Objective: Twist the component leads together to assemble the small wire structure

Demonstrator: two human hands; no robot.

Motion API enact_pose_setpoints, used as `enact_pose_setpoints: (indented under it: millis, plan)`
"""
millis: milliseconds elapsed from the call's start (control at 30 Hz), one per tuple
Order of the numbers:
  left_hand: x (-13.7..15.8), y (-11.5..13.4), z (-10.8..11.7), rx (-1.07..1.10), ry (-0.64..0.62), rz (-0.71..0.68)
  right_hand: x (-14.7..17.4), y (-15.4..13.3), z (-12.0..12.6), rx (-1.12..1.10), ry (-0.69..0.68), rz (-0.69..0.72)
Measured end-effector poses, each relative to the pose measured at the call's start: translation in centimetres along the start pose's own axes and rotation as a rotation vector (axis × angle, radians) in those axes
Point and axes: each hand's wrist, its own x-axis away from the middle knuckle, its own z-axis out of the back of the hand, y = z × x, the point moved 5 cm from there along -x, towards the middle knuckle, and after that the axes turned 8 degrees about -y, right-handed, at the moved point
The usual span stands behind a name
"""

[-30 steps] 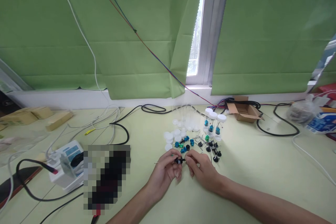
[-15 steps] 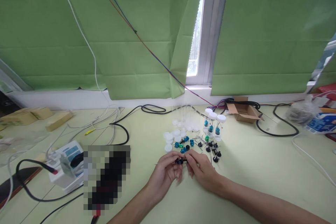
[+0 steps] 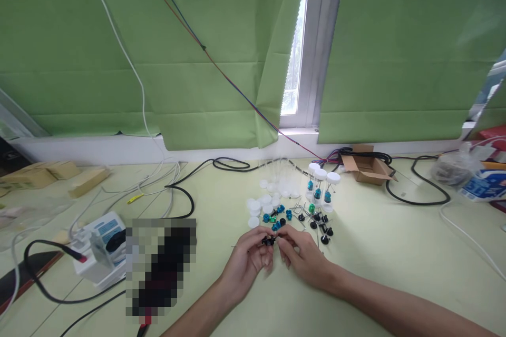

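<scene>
My left hand is closed on a small black part, with a thin metal rod poking out to the left past the fingers. Against the part's right end, the thumb and fingertips of my right hand are pinched together; whatever lies between them is too small to make out. Just beyond my hands are small blue parts, a green one and several black disc-shaped pieces with thin metal stems. White round caps lie in a group to the left of these.
Clear tubes with white caps stand behind, holding blue parts. More clear tubes are beside them. An open cardboard box sits at the back right. A white power strip with cables and a pixelated dark object are on the left.
The black part and my left fingers have shifted slightly left. My right fingertips have moved a little left too, still at the part's right end.
</scene>
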Motion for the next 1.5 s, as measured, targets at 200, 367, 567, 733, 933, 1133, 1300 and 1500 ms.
enact_pose_setpoints:
  millis: [200, 367, 567, 733, 933, 1133, 1300, 1500]
  plan:
    - [0.01, -0.07, -0.05, -0.038, -0.018, 0.013, -0.12, 0.01, -0.02, 0.064, 0.001, -0.024]
    - [0.06, -0.06, -0.12, -0.061, -0.028, 0.022, -0.21, -0.03, 0.04, 0.089, 0.001, -0.044]
    - [0.12, -0.07, -0.27, -0.054, -0.044, 0.011, -0.20, -0.01, 0.07, 0.092, -0.009, -0.047]
    - [0.06, -0.11, -0.23, -0.027, -0.025, 0.010, -0.10, -0.16, 0.06, 0.068, -0.008, -0.025]
    - [0.04, -0.26, -0.17, -0.019, -0.014, 0.015, -0.07, -0.21, 0.03, 0.034, -0.007, -0.012]
    - [0.13, -0.20, -0.31, -0.003, -0.006, 0.020, -0.02, -0.29, -0.04, 0.029, -0.011, -0.004]
    - [0.13, -0.27, -0.24, 0.008, -0.003, 0.024, -0.09, -0.35, -0.02, 0.041, -0.016, -0.002]
    - [0.18, -0.37, -0.15, 0.018, -0.012, 0.024, -0.13, -0.32, 0.00, 0.032, -0.019, -0.005]
